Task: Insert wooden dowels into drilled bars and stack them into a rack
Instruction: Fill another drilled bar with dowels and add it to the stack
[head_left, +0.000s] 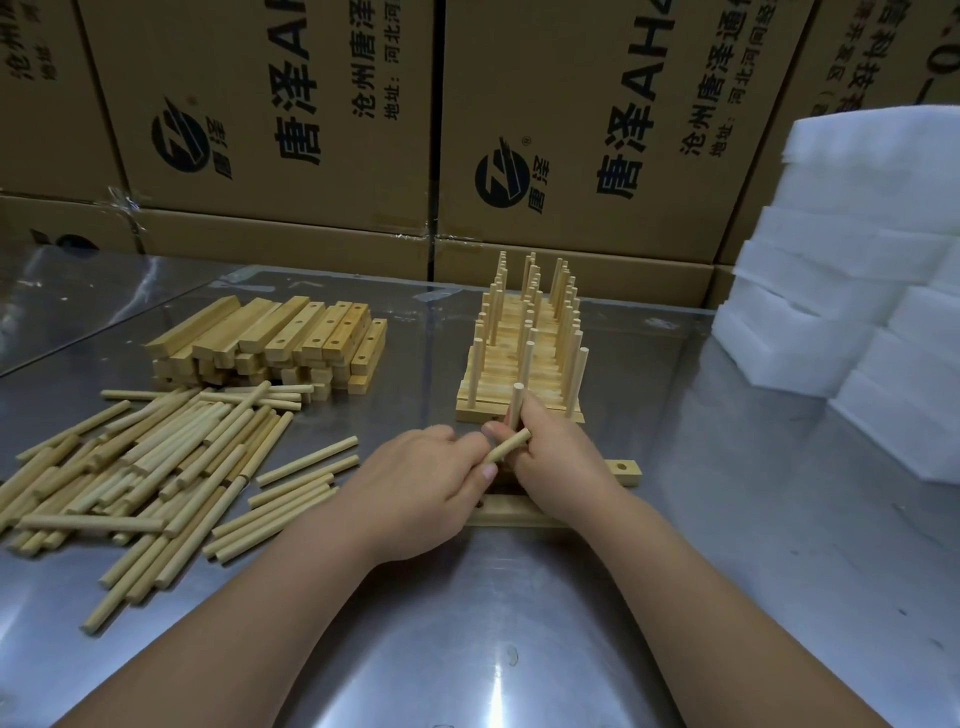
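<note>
The right hand (556, 457) has its fingers curled round an upright dowel (518, 402). The lower end of it is hidden behind the fingers, so I cannot tell if it already sits in a hole. The left hand (415, 488) pinches the lower end of a slanted dowel (508, 446), which lies across the fingers of the right hand. Under both hands lie two drilled bars. The far bar (618, 475) shows one hole at its right end, and the near bar (511, 512) shows one hole near its left end.

To do this step well, I think the upright dowel should be kept straight above its hole and pressed down without tilting. The other hand should steady the bar on the table (519, 649).

The count is two dowels in the hands and two bars below them. Just behind stands the rack (485, 405) of finished bars, with three rows of standing dowels; its bars I cannot count. At the left, the pile of loose dowels (156, 467) holds several dozen, and the stack of empty bars (270, 338) perhaps twenty or more.
</note>
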